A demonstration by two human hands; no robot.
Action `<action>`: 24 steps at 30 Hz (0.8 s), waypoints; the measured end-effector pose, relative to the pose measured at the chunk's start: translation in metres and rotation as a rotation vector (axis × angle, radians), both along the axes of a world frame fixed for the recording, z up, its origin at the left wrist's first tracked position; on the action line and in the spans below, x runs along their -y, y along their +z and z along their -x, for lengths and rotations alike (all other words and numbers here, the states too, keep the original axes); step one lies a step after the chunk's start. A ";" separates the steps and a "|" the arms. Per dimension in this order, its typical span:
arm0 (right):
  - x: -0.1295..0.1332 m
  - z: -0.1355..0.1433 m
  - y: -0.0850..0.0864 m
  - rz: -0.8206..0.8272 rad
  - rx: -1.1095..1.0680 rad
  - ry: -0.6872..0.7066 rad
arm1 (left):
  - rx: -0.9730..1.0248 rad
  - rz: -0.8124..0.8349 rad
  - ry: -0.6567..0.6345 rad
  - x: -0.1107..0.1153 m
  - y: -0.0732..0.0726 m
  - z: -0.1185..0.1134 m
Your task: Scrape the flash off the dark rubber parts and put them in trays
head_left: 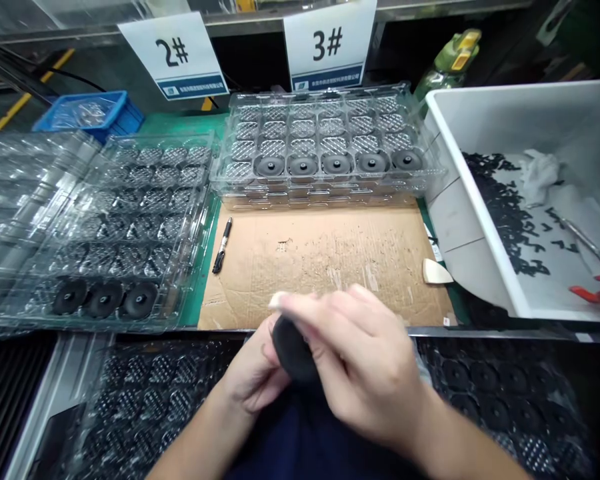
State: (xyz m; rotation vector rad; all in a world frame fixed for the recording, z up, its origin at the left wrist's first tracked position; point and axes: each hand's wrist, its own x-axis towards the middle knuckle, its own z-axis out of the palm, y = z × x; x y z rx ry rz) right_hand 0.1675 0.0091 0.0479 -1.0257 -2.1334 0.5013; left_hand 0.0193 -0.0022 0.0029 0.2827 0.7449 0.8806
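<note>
Both my hands hold a round black disc-shaped part (296,353) tilted up on edge, just in front of the bench edge. My left hand (255,373) is closed on its left side. Across its upper right side lies my right hand (363,353), with the fingers closed against it and partly blurred. A white cover shows on one right fingertip. Similar black discs with metal centres sit in the front row of the clear blister tray (230,172) at the back, and three more in the left blister tray (173,303).
A cardboard sheet (310,267) covers the bench, with a black pen (223,245) and a cream-coloured scraper-like piece (436,272) on it. At right stands a white bin (485,257) with small black parts and red-handled pliers (597,293). A blue basket (125,113) is at back left.
</note>
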 end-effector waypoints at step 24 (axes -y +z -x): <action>-0.003 0.013 -0.004 0.195 -0.132 0.137 | 0.017 -0.075 0.173 0.002 -0.006 0.002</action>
